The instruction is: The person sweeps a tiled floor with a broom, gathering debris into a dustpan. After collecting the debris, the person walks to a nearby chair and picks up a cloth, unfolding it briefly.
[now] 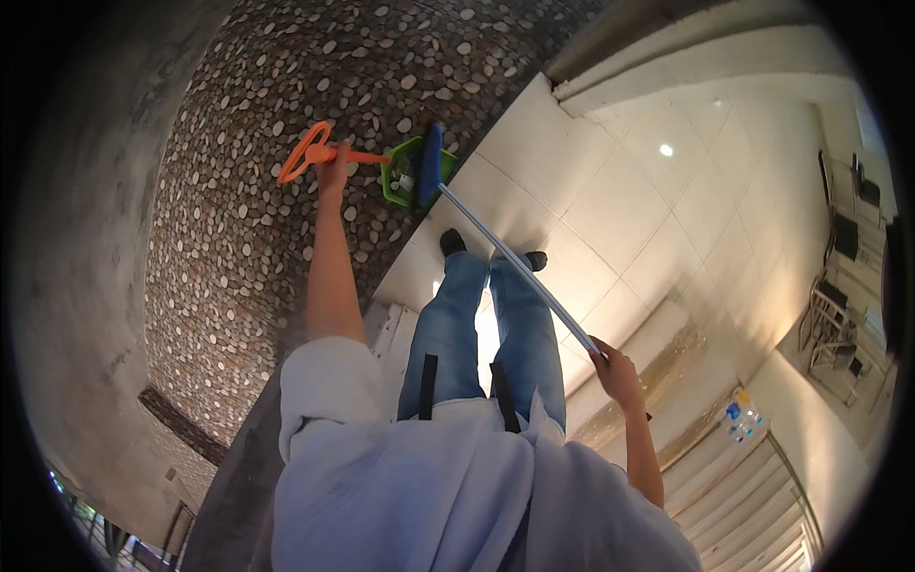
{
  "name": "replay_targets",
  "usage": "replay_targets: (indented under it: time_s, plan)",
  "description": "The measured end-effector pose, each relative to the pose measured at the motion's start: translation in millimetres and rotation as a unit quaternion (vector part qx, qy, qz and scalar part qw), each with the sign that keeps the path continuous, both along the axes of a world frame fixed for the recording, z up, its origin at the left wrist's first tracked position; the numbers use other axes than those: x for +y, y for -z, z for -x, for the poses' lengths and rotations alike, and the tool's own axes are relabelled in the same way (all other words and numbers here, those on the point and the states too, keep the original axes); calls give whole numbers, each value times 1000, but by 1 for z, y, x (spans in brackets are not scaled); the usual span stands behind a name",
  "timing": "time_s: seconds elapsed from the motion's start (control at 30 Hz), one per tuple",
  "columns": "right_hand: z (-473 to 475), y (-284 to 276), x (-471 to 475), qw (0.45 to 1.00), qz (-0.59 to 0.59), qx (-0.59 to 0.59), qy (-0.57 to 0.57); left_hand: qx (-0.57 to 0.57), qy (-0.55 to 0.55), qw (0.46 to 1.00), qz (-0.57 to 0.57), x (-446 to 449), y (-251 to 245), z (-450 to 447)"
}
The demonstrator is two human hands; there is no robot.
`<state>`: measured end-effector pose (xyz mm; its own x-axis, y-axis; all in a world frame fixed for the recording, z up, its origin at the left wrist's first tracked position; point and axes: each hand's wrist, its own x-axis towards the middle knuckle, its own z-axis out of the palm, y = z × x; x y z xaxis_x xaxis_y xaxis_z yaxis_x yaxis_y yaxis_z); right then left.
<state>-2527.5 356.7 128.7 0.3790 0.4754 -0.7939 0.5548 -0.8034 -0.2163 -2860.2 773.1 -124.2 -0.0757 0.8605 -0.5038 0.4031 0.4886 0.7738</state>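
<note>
My left hand point(333, 171) grips the orange handle point(309, 154) of a green dustpan point(389, 187). The dustpan sits over the pebble floor, its far edge close to the border with the white tiles. Some pale, clear-looking litter point(403, 180) lies in the pan; what it is exactly I cannot tell. My right hand point(616, 373) is closed around the upper part of a light blue-grey broom pole point(515, 261). That pole slants across in front of my right leg. At its lower end, the blue broom head point(430, 163) is over the dustpan's opening and hides part of the inside.
Pebble-patterned flooring point(236, 207) meets white floor tiles point(600, 179) beside my feet. A grey wall point(86, 214) rises on the left. On the right are several plastic bottles point(743, 416) near a slatted surface point(743, 493), and metal-framed chairs point(833, 322) farther off.
</note>
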Motion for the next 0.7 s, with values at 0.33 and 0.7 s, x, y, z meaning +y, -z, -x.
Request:
replay_targets:
  time_s: [0.33, 0.7]
  plan:
    - [-109, -61, 149, 969, -86, -184, -143, -44, -307, 950, -22, -99, -59, 110]
    - [-67, 153, 344, 793, -122, -361, -475, -24, -547, 832, -96, -205, -43, 176]
